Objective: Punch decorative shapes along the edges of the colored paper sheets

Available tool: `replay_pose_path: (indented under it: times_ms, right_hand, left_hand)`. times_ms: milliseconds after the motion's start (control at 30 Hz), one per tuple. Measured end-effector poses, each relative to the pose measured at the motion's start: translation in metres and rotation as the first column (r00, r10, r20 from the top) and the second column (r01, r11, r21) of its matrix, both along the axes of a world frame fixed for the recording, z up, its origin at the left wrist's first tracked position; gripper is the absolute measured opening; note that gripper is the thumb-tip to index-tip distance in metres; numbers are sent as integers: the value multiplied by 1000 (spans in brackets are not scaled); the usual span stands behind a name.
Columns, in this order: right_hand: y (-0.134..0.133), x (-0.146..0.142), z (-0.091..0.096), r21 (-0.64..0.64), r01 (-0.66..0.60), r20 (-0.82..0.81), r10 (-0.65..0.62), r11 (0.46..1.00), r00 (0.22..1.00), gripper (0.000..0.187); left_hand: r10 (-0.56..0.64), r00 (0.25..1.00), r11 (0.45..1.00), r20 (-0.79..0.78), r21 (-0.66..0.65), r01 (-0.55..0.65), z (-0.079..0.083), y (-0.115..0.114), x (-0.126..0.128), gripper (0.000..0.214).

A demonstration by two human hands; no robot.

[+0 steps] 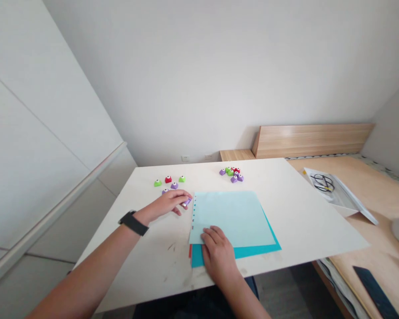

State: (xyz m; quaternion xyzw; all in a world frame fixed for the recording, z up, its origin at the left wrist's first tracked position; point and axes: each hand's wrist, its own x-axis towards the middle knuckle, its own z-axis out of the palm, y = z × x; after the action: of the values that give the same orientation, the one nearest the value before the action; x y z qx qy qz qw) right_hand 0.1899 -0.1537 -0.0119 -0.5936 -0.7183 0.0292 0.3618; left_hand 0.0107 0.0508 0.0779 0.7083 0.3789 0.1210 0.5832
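Now your left hand (pixel 170 201) pinches a purple craft punch (pixel 186 202); just beside it, the pale-blue sheet (pixel 231 217) could skew if your flat, unclenched right hand (pixel 219 251) presses too lightly.

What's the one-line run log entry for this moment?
left hand: holding purple piece by pale blue sheet | right hand: across its near edge | teal sheet: partly showing beneath | small pieces: two groups farther back

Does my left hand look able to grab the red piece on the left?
Probably not freely: your left hand pinches a purple piece, and two more purple pieces lie between it and the red piece.
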Motion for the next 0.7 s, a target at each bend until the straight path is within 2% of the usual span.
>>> replay_pose_path:
  times_ms: [100,200,300,367,433,533,700]
  right_hand:
    - [-1,1,0,7,-2,-4,2,1000,1000,35]
    - [-1,2,-1,9,-25,7,25,1000,1000,33]
    - [-1,4,-2,15,-40,5,40,999,999,32]
    - [-1,4,-4,16,-43,5,43,999,999,34]
    - [-1,5,-6,16,-38,5,38,999,999,36]
    - [-2,5,-9,13,-30,5,30,999,1000,37]
    - [-2,5,-10,19,-29,28,29,999,999,38]
  left_hand:
    - [92,996,989,-19,-112,-94,-5,-36,-46,40]
    - [107,991,992,-84,-57,-112,-17,-66,-62,35]
    - [77,982,983,-172,175,-47,-26,-84,-56,28]
    - [67,977,931,-204,365,12,-28,-90,-48,23]
    - [55,977,865,-207,499,57,-29,-92,-40,20]
    - [53,979,823,-197,564,69,-33,-92,-33,23]
    - [72,976,842,-205,537,50,-41,-92,-38,43]
